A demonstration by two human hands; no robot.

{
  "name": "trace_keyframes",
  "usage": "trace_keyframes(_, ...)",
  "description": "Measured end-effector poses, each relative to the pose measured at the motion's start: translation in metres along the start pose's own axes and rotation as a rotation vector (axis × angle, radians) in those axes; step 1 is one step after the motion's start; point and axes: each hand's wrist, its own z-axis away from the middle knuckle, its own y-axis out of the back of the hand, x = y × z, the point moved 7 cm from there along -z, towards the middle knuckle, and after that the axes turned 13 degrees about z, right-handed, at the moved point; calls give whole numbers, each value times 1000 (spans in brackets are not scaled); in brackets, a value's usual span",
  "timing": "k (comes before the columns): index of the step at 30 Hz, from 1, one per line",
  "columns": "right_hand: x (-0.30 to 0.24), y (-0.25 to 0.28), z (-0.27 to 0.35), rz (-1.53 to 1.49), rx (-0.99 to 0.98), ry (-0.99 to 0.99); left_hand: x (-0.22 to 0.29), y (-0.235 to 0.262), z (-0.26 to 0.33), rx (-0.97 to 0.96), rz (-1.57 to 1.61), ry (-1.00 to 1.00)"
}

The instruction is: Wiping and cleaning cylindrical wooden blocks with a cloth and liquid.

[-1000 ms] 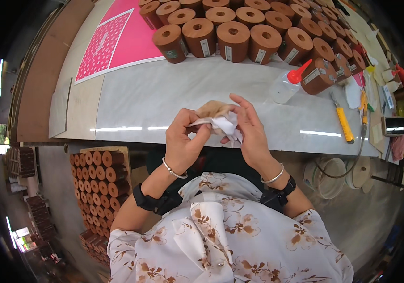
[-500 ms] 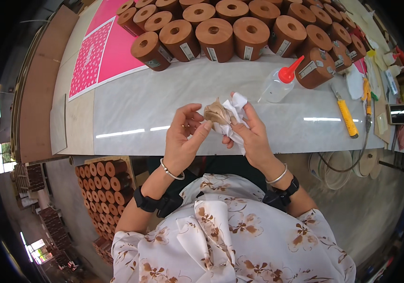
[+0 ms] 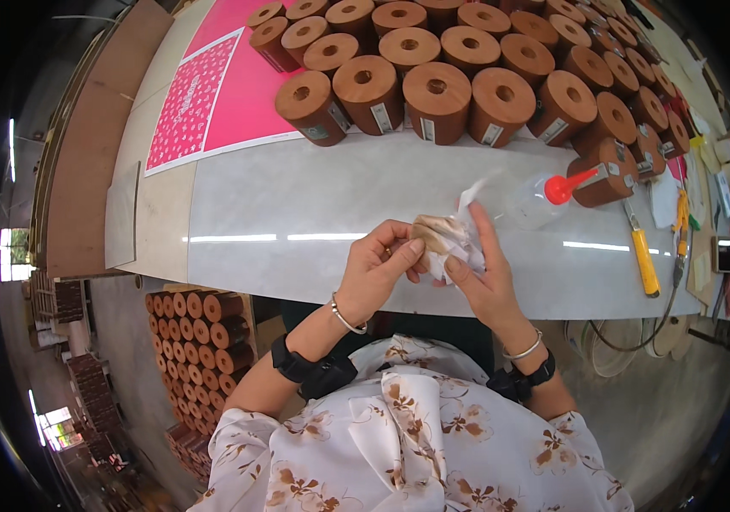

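A crumpled white cloth (image 3: 466, 247) with a brown-stained part is held up over the near edge of the grey tabletop (image 3: 314, 192). My right hand (image 3: 491, 286) grips its white side, with the thumb in front and fingers behind. At the stained end, my left hand (image 3: 379, 266) pinches the fabric between thumb and fingers. Beyond my right hand a clear squeeze bottle (image 3: 535, 203) with a red nozzle stands on the table.
Rows of brown wooden cylinders (image 3: 437, 92) with centre holes fill the table's far side, some bearing metal plates. A pink patterned sheet (image 3: 194, 102) lies at far left. A yellow-handled tool (image 3: 645, 263) rests at right. More cylinders (image 3: 199, 341) are stacked below, left.
My left hand has closed on the stained end of the cloth, where its fingers were apart before. The view has shifted, so the table items appear lower and further right.
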Motion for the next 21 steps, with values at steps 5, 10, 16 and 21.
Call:
trace_keyframes(5,1,-26,3,-394,-398,-441,-5,12,-7,45,72,51)
trace_keyframes(10,14,-26,-2,-82,-317,-400,12,12,-9,104,-330,-170)
trace_keyframes(16,7,-23,-2,-106,-255,-351,2,16,-10,73,-230,-115)
trace_keyframes(21,13,-21,-3,-167,-132,-278,4,8,-5,11,-27,-102)
